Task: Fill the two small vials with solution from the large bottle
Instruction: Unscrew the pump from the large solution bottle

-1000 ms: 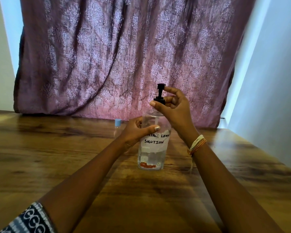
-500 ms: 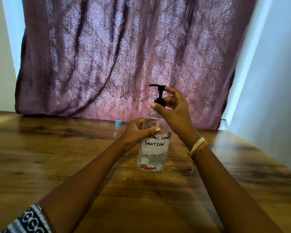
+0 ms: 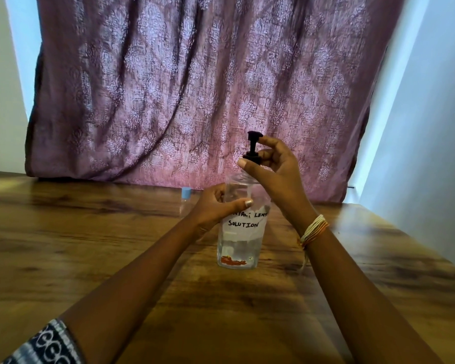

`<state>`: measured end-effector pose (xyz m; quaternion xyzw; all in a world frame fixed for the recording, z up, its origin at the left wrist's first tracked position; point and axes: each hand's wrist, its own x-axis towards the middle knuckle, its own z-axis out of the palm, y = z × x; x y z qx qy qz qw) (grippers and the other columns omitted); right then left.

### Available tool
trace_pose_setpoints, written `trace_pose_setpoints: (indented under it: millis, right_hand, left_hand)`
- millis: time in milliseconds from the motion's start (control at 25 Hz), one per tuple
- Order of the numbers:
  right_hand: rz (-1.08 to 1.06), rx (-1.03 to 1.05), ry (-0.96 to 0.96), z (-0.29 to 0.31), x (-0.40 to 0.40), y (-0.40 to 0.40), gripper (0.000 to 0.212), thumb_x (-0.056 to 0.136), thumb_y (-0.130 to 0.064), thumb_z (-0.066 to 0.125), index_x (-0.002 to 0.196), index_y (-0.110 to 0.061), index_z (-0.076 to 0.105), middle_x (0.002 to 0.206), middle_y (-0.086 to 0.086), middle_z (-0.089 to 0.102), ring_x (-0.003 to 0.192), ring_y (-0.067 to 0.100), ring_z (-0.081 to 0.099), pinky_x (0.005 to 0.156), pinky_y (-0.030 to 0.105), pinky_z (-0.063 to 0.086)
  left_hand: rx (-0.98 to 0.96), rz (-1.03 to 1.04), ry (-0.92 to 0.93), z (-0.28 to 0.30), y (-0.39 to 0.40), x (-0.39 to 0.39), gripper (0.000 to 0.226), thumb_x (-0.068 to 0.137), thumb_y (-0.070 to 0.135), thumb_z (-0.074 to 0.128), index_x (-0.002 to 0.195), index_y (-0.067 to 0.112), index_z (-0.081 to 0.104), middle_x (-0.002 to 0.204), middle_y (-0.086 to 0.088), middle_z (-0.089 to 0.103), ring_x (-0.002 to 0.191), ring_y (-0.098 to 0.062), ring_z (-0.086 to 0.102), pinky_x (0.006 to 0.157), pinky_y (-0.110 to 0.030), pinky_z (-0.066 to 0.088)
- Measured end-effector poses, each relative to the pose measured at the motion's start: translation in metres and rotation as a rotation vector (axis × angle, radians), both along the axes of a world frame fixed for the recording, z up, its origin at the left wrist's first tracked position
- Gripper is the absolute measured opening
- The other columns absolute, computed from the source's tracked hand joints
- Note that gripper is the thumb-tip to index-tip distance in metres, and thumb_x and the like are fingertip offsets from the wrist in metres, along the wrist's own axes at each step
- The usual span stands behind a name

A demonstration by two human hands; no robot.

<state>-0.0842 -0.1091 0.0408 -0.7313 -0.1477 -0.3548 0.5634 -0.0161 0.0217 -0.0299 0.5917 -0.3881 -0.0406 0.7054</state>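
Observation:
A large clear bottle [image 3: 241,245] with a handwritten "contact lens solution" label stands upright on the wooden table [image 3: 90,245]. My left hand [image 3: 216,206] grips its upper body from the left. My right hand [image 3: 276,169] pinches the black pump cap [image 3: 253,149] at the bottle's neck, thumb in front and fingers behind. One small clear vial with a light blue cap [image 3: 186,192] stands behind my left hand, its body mostly hidden. I see no second vial.
A purple patterned curtain [image 3: 195,88] hangs behind the table's far edge. A pale wall [image 3: 431,153] runs along the right side of the table. Thread bracelets circle my right wrist.
The pump head has turned: its spout pointed left half a second ago and now faces toward or away from me. My right hand's fingers shifted around the cap. The bottle stays put.

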Motion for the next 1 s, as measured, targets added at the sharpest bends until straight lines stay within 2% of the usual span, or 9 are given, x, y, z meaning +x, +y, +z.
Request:
trace_pose_setpoints:
  millis: [120,240,360,520,600,680,800,920,1000]
  right_hand:
    - [0.042,0.109,-0.010,-0.0033,-0.0003,0.0004,0.041,0.081,0.000,0.072,0.114,-0.019,0.056,0.087,-0.002,0.072,0.086,0.010,0.072,0.079,0.027,0.060]
    - [0.157,0.141,-0.008,-0.0035,-0.0023,-0.0008,0.035,0.089,0.002,0.060,0.117,-0.018,0.054,0.091,-0.003,0.075,0.089,0.010,0.073,0.083,0.030,0.060]
    - [0.097,0.089,0.007,-0.0017,-0.0016,0.0009,0.044,0.085,-0.006,0.069,0.121,-0.022,0.051,0.100,0.000,0.069,0.100,0.015,0.069,0.089,0.033,0.058]
    - [-0.004,0.126,-0.011,-0.0044,0.0017,0.0046,0.050,0.077,-0.008,0.078,0.120,-0.020,0.053,0.089,0.009,0.069,0.091,0.020,0.071,0.081,0.029,0.058]
    - [0.015,0.159,-0.032,-0.0062,0.0022,0.0025,0.046,0.083,-0.005,0.072,0.123,-0.014,0.053,0.076,-0.002,0.071,0.077,0.010,0.071,0.072,0.022,0.058]
    - [0.065,0.140,-0.043,-0.0074,0.0026,-0.0011,0.036,0.090,-0.005,0.062,0.124,-0.010,0.053,0.070,-0.008,0.072,0.072,0.004,0.070,0.070,0.023,0.058]
    - [0.111,0.133,-0.019,-0.0059,0.0020,0.0000,0.037,0.091,-0.009,0.061,0.128,-0.009,0.053,0.097,-0.004,0.072,0.095,0.014,0.071,0.084,0.033,0.059]
    - [0.007,0.090,-0.025,-0.0049,0.0025,0.0033,0.044,0.081,-0.014,0.075,0.120,-0.020,0.055,0.095,-0.002,0.067,0.095,0.013,0.068,0.079,0.022,0.058]
    - [-0.001,0.124,-0.043,-0.0050,0.0027,0.0021,0.042,0.082,-0.008,0.073,0.120,-0.015,0.057,0.086,-0.003,0.066,0.084,0.007,0.069,0.074,0.020,0.057]
  left_hand:
    - [0.007,0.010,-0.009,0.0000,0.0001,-0.0004,0.029,0.062,0.040,0.079,0.089,0.048,0.072,0.095,0.011,0.077,0.090,-0.012,0.074,0.070,-0.023,0.057]
    - [0.001,0.025,-0.001,-0.0009,-0.0008,0.0006,0.030,0.060,0.041,0.080,0.088,0.047,0.072,0.094,0.010,0.077,0.091,-0.013,0.073,0.071,-0.025,0.057]
    - [-0.002,0.008,-0.008,-0.0005,-0.0008,0.0002,0.031,0.062,0.040,0.079,0.091,0.049,0.072,0.097,0.013,0.077,0.093,-0.011,0.073,0.071,-0.024,0.057]
    - [0.000,-0.002,-0.016,0.0000,-0.0001,0.0000,0.028,0.065,0.038,0.078,0.090,0.049,0.072,0.095,0.015,0.077,0.092,-0.008,0.073,0.070,-0.021,0.056]
    - [0.005,-0.004,-0.014,-0.0003,0.0001,0.0001,0.027,0.068,0.033,0.078,0.089,0.049,0.072,0.094,0.015,0.077,0.090,-0.007,0.073,0.069,-0.021,0.056]
    - [0.005,0.001,-0.018,-0.0007,-0.0001,0.0000,0.028,0.070,0.029,0.077,0.088,0.049,0.072,0.093,0.016,0.077,0.089,-0.007,0.073,0.068,-0.020,0.056]
    - [0.003,-0.001,-0.022,-0.0007,0.0000,0.0001,0.028,0.074,0.023,0.075,0.088,0.047,0.073,0.093,0.013,0.077,0.089,-0.008,0.073,0.069,-0.020,0.056]
    - [0.006,-0.010,-0.030,-0.0005,0.0009,0.0001,0.031,0.079,0.018,0.073,0.090,0.048,0.073,0.094,0.015,0.077,0.091,-0.006,0.072,0.069,-0.019,0.056]
    - [0.016,-0.007,-0.032,-0.0005,0.0011,0.0002,0.030,0.077,0.020,0.073,0.090,0.048,0.073,0.094,0.015,0.077,0.091,-0.007,0.072,0.070,-0.019,0.056]
